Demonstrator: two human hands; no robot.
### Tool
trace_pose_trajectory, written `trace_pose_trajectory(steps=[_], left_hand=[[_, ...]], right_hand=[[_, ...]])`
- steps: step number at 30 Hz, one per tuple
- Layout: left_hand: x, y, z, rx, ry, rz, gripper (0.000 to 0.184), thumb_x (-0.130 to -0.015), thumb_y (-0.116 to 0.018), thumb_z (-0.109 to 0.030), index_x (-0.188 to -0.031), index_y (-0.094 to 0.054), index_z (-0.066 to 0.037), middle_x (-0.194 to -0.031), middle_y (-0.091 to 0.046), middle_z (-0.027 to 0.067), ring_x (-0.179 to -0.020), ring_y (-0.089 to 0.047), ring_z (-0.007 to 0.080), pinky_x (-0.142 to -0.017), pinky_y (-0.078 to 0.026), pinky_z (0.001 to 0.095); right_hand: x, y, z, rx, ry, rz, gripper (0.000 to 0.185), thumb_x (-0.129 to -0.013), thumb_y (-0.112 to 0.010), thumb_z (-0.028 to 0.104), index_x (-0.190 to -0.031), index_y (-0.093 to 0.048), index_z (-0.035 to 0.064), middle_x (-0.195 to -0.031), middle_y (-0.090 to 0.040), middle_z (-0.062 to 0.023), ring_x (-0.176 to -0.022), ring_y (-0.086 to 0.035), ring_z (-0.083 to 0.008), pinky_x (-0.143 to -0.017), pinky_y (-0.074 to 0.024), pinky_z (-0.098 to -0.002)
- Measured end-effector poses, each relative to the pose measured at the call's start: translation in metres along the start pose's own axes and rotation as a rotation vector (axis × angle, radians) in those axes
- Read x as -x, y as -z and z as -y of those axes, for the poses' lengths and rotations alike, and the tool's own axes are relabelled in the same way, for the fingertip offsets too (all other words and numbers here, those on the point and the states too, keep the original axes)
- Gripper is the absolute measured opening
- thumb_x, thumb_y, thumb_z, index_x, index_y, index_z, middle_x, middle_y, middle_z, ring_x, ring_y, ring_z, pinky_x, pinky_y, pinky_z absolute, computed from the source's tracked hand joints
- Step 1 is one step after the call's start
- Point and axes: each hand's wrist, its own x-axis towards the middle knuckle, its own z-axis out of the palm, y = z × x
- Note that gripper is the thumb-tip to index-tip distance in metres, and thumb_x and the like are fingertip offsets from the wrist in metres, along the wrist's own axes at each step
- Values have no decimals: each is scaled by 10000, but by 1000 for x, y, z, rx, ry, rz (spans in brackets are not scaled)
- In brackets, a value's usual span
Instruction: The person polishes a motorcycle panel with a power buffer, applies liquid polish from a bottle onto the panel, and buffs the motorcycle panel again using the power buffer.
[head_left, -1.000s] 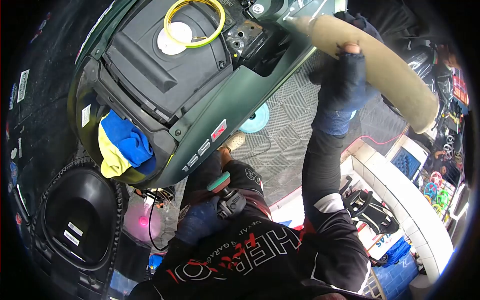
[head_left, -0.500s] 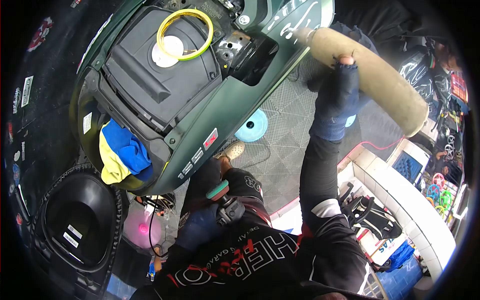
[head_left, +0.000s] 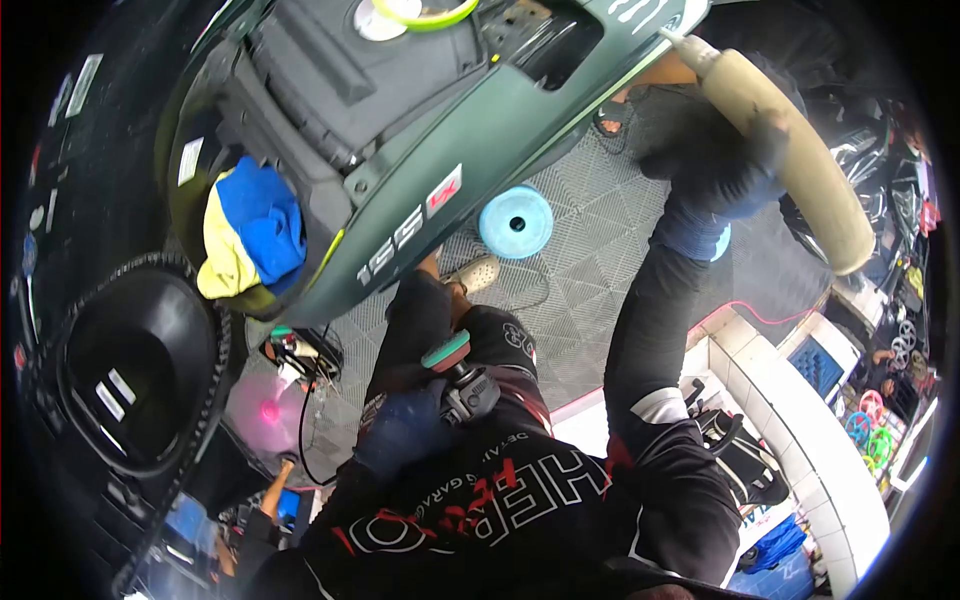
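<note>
My right hand (head_left: 745, 165), in a dark glove and blurred, is wrapped around a long beige squeeze bottle (head_left: 800, 150). The bottle's nozzle tip is at the edge of the dark green scooter panel (head_left: 530, 120), beside white streaks of paste (head_left: 640, 12). My left hand (head_left: 400, 432), also gloved, is closed on a small polisher (head_left: 470, 395) held close to my body. Its green pad (head_left: 446, 350) faces up. A blue-and-yellow cloth (head_left: 262, 225) hangs at the scooter's tail.
A light blue round wheel-like disc (head_left: 516, 222) stands on the grey tiled floor (head_left: 570, 310). The removed black seat (head_left: 140, 370) is at left, near a pink fan (head_left: 268, 408). Another person's foot (head_left: 612, 120) shows beyond the scooter. A white tiled ledge (head_left: 790, 420) runs along the right.
My view has shifted, so the scooter sits higher in the picture. The bottle has moved right and tilted steeper, and more paste streaks are out of sight. The polisher stays by my body.
</note>
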Motion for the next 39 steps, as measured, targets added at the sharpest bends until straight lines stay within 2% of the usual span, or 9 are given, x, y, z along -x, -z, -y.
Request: trace_pose_trajectory(steps=[4, 20, 26, 28, 31, 34, 35, 38, 39], left_hand=[[11, -40, 12, 30, 60, 22, 652, -806, -757, -440, -1270, -545, -35, -1024, -702, 246, -961, -693, 427, -848, -542, 530], [82, -90, 55, 268, 154, -117, 517, -866, -726, -373, -1252, -582, -61, -1023, -705, 238, -968, -690, 436, -844, -543, 526], [114, -103, 98, 323, 184, -139, 517, -865, -726, -380, -1246, -584, -60, -1024, -706, 239, -970, -691, 435, -844, -543, 526], [125, -108, 115, 335, 198, -146, 517, -865, -726, -382, -1244, -584, -60, -1024, -706, 239, -970, -691, 435, -844, -543, 527], [139, -115, 133, 358, 219, -165, 518, -865, -726, -385, -1241, -585, -59, -1024, -706, 239, -971, -691, 434, -844, -543, 527], [152, -123, 145, 395, 227, -167, 518, -864, -726, -388, -1238, -586, -59, -1024, -706, 239, -971, -691, 434, -844, -542, 527], [156, -126, 148, 404, 228, -166, 518, -864, -726, -390, -1237, -587, -58, -1024, -706, 239, -972, -691, 434, -844, -542, 527], [167, -133, 158, 428, 238, -174, 518, -863, -726, -393, -1234, -588, -58, -1024, -706, 239, -972, -691, 434, -844, -542, 528], [170, -136, 161, 438, 246, -176, 518, -863, -725, -394, -1233, -588, -58, -1024, -706, 239, -972, -691, 433, -844, -542, 528]], right_hand=[[42, 10, 5, -123, -71, 121, 570, -907, -753, 254, -1325, -542, -72, -1200, -679, -204, -1140, -654, -301, -1058, -487, -444], [160, -77, 43, 142, 22, 339, 395, -948, -716, 210, -1199, -655, -87, -1118, -721, -159, -1013, -683, -234, -955, -507, -347], [217, -81, 41, 281, 86, 544, 637, -805, -871, 451, -1160, -677, -41, -1045, -730, -121, -982, -680, -206, -946, -513, -350], [233, -95, 75, 412, -55, 656, 639, -782, -877, 410, -1185, -671, -41, -1047, -730, -119, -973, -681, -203, -941, -514, -344], [264, -103, 89, 599, 114, 774, 563, -752, -823, 271, -1177, -660, -61, -1042, -724, -140, -976, -685, -214, -930, -522, -359], [307, -101, 79, 451, 88, 695, 642, -723, -847, 247, -1234, -606, -58, -1021, -711, -135, -933, -692, -246, -908, -529, -375], [310, -105, 92, 562, -184, 848, 669, -728, -847, 250, -1266, -582, -47, -1042, -704, -142, -937, -695, -251, -906, -530, -375], [336, -141, 129, 992, -49, 1051, 737, -629, -942, 338, -1228, -626, 47, -1008, -715, -164, -916, -717, -307, -854, -562, -382], [353, -170, 135, 1299, -431, 958, 716, -600, -960, 331, -1188, -651, 65, -1000, -721, -156, -887, -715, -328, -813, -576, -389]])
